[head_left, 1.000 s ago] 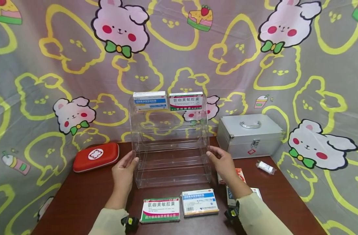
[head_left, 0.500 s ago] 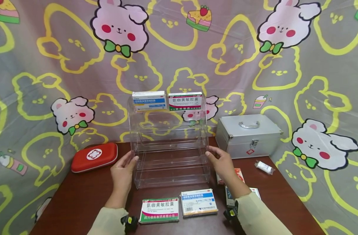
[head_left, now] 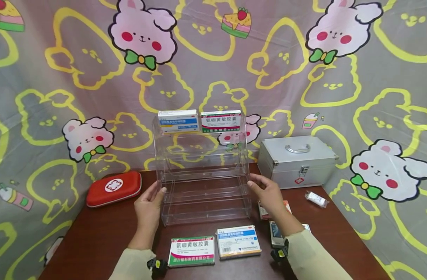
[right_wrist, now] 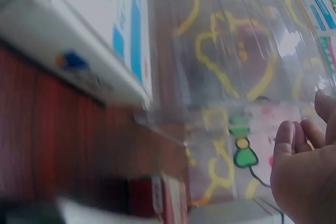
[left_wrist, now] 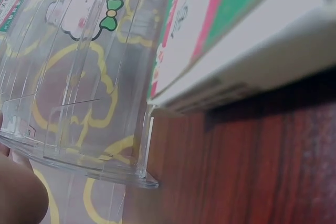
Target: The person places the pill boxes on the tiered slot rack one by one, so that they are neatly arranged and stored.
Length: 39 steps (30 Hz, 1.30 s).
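Note:
A clear plastic tiered display rack [head_left: 206,214] stands on the brown table. My left hand [head_left: 148,208] pinches its left side edge, thumb toward the front. At the opposite edge my right hand [head_left: 271,197] does the same with thumb and fingertips. In the right wrist view the fingers [right_wrist: 286,137] lie along the outside of the side panel. On the top tier sit a blue-and-white medicine box [head_left: 178,121] and a green-and-magenta medicine box [head_left: 221,121]. Two matching boxes, one green-and-magenta [head_left: 191,251] and one blue-and-white [head_left: 238,242], lie flat before the rack.
A red zip first-aid case [head_left: 114,189] lies back left. Back right stands a silver metal case [head_left: 299,162] with a handle, and near it a small white wrapped roll [head_left: 316,199]. Two more boxes, one red-and-white [head_left: 264,212], are partly hidden by my right forearm. Patterned cloth [head_left: 213,58] hangs behind.
The view shifts very slightly. Both hands stay at the sides of the rack, and the rack and boxes keep their places.

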Tool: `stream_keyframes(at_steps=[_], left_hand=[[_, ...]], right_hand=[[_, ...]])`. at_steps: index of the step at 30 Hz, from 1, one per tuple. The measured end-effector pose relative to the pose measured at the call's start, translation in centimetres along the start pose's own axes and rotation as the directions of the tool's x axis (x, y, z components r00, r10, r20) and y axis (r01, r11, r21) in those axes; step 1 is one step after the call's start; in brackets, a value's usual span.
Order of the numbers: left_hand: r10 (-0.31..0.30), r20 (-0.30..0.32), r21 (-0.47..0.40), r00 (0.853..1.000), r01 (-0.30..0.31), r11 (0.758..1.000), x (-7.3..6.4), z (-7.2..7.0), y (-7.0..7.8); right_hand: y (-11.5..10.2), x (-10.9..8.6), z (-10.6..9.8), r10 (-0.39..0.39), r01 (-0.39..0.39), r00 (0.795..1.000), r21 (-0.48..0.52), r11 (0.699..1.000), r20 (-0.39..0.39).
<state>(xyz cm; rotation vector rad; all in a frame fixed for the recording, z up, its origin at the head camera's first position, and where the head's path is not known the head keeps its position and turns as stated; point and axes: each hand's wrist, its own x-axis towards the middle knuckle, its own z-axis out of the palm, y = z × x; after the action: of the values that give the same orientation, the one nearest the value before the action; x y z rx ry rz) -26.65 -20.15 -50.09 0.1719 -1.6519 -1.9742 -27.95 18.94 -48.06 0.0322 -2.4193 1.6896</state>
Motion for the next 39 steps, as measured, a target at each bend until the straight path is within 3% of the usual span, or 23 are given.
stream_keyframes(at_steps=[4,7,12,16,21,31,34,39], left_hand=[[0.015,0.002,-0.023,1.000,-0.015,1.000,0.0,0.0,-0.3],[0.028,-0.002,-0.039,1.000,-0.028,0.999,0.1,0.0,-0.5],[0.042,0.004,-0.031,0.999,-0.042,0.999,0.2,0.1,-0.6],[0.043,0.002,-0.026,0.999,-0.043,0.999,0.2,0.1,-0.5],[0.024,-0.004,-0.015,1.000,-0.024,1.000,0.1,-0.1,-0.4],[0.027,-0.003,-0.026,1.000,-0.027,0.999,0.1,0.0,-0.4],[0.031,-0.003,-0.024,1.000,-0.031,0.999,0.1,0.1,-0.4],[0.026,0.001,-0.015,1.000,-0.025,1.000,0.0,0.1,-0.4]], right_hand=[[0.6,-0.1,-2.9,-0.038,0.046,0.996,-0.099,0.994,0.078],[1.6,0.1,-5.7,-0.022,0.055,0.983,-0.180,0.982,0.182],[3.9,0.5,-10.2,0.014,0.097,0.954,-0.353,0.931,0.300],[6.1,0.6,-12.4,0.060,0.109,0.935,-0.443,0.890,0.351],[8.4,0.6,-13.0,0.142,0.095,0.901,-0.507,0.857,0.409],[8.7,0.9,-13.0,0.128,0.179,0.879,-0.568,0.803,0.459],[8.9,0.9,-12.9,0.132,0.165,0.881,-0.559,0.813,0.453],[8.8,0.9,-12.8,0.160,0.086,0.893,-0.509,0.856,0.420]])
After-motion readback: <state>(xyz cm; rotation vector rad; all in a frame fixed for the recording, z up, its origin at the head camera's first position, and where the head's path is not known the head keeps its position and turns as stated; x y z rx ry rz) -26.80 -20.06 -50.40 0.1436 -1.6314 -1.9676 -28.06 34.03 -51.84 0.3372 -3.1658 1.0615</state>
